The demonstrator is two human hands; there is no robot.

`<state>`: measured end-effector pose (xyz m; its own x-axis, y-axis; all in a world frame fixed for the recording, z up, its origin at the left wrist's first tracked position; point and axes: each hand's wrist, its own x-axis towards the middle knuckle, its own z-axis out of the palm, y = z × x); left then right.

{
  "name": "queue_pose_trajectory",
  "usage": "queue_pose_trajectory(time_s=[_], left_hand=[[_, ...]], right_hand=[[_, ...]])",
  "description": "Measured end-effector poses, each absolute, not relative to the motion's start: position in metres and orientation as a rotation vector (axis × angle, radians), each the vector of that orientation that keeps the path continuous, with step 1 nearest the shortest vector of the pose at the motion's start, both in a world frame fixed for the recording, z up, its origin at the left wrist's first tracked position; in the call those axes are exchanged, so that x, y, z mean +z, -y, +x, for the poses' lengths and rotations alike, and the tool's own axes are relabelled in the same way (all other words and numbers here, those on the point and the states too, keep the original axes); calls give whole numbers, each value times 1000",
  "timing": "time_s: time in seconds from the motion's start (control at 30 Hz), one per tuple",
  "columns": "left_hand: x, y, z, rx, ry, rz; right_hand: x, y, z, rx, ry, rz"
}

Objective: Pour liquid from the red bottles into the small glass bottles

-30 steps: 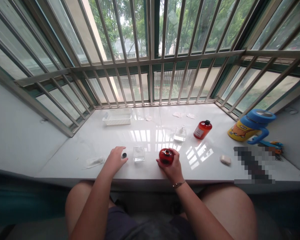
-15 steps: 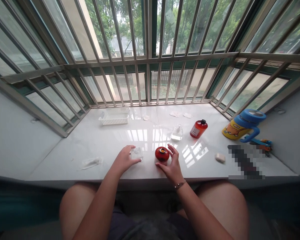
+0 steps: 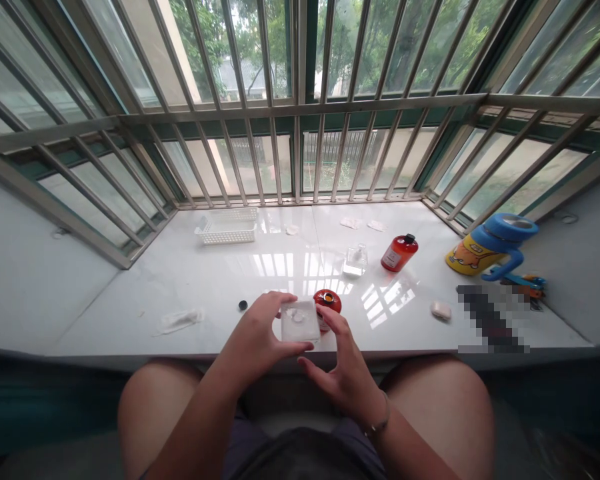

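A clear square bottle (image 3: 300,323) is grasped by the left hand (image 3: 257,332); the right hand (image 3: 344,373) is held beside it, fingers parted, contact unclear.

No legible txt; label (image 3: 392,257) on capped red btl (image 3: 404,250) too sm. to read.

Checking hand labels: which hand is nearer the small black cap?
Left. The left hand is just to the right of the black cap, holding a clear square container; the right hand is farther right, by the container's right side.
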<state>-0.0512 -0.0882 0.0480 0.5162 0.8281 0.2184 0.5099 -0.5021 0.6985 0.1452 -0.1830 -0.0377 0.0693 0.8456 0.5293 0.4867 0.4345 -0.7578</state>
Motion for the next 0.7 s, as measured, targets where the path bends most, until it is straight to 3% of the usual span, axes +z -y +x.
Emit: queue_pose_trajectory(time_s=[0.33, 0.5, 0.7], left_hand=[[53, 106, -20, 671, -764, 2074], [31, 96, -14, 826, -657, 1745], [-27, 76, 5, 808, -951, 1673]], right_hand=[[-37, 189, 164, 899, 1180, -1151], [-44, 202, 181, 818, 967, -1245], [-54, 216, 208, 673, 893, -1355]])
